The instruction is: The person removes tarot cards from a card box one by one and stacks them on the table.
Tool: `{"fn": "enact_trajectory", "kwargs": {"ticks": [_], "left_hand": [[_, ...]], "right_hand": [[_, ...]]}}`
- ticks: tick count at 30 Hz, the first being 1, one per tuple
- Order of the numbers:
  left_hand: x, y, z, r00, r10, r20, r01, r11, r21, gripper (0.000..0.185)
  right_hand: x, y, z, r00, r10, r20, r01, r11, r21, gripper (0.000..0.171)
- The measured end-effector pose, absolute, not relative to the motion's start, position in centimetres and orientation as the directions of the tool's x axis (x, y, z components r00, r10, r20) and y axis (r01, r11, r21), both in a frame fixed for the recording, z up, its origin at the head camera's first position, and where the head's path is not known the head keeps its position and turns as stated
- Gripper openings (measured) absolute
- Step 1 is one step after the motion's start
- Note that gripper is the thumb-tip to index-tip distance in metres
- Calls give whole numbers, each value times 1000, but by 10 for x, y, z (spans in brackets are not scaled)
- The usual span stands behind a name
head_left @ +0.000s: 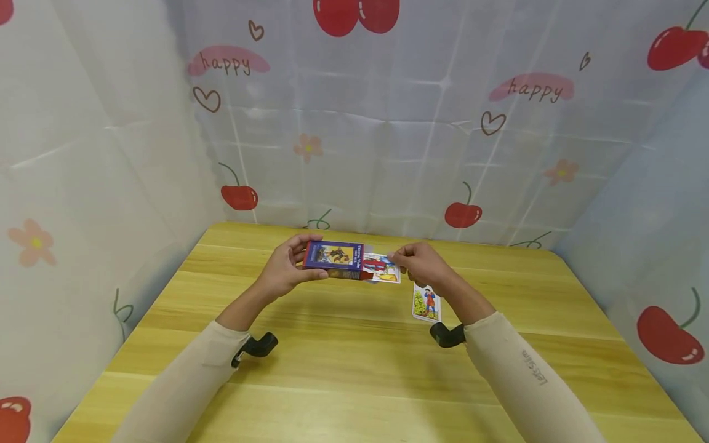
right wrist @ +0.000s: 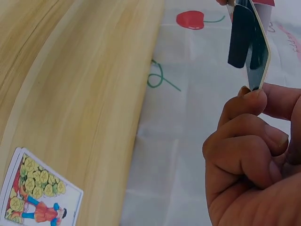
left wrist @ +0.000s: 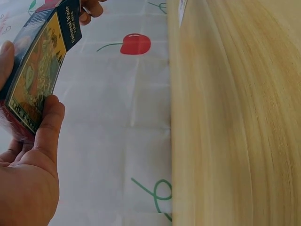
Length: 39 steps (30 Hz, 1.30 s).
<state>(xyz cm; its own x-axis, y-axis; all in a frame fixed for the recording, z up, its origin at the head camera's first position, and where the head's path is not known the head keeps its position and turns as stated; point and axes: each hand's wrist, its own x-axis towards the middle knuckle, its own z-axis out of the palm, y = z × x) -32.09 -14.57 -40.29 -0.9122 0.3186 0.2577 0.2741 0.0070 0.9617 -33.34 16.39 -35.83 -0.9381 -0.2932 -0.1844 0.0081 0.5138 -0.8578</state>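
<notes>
Item: card box (head_left: 334,259), blue, printed, rectangular, held level above the far middle of the wooden counter (head_left: 354,369). Holder: left hand (head_left: 285,271), its fingers (left wrist: 51,123) curled round the box's left end, thumb on the near edge and fingertips over the far edge; the left wrist view shows the printed face tilted and the grip close about the lower end. Second item: a card (head_left: 382,268), picture side up, projecting from the right end of the box, partly inside and partly out. Holder: right hand (head_left: 423,263), just right of the box, its fingers (right wrist: 244,122) curled and pinching the card's outer edge; the right wrist view shows that edge thin and slightly bowed. Third item: a loose card (head_left: 426,304), face up on the counter, right of the box and nearer the person, apart from both hands. Handling, by judgement: the box is light, thin-walled cardboard, stiff along its length but crushable, best held by the narrow sides; the card is light, flexible and smooth-faced, likely to slip or crease, best taken by opposite edges or a short end. Surroundings: cherry-printed cloth (head_left: 388,123) behind and beside the counter.
</notes>
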Motion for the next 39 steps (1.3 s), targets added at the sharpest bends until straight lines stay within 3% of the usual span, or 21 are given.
{"fn": "enact_trajectory", "kwargs": {"ticks": [14,24,39], "left_hand": [[-321,-151,-405,-921,305,242,258,10,966,79],[-320,-150,-406,-925,296,237,250,5,968,72],[-320,-150,-403,-922,300,246,260,7,966,77]], "right_hand": [[-330,195,-363,-930,-278,-241,86,471,-878,29],[-328,202,-365,-930,-278,-240,93,454,-886,30],[-322,225,-373,-930,-270,-250,123,412,-903,31]]}}
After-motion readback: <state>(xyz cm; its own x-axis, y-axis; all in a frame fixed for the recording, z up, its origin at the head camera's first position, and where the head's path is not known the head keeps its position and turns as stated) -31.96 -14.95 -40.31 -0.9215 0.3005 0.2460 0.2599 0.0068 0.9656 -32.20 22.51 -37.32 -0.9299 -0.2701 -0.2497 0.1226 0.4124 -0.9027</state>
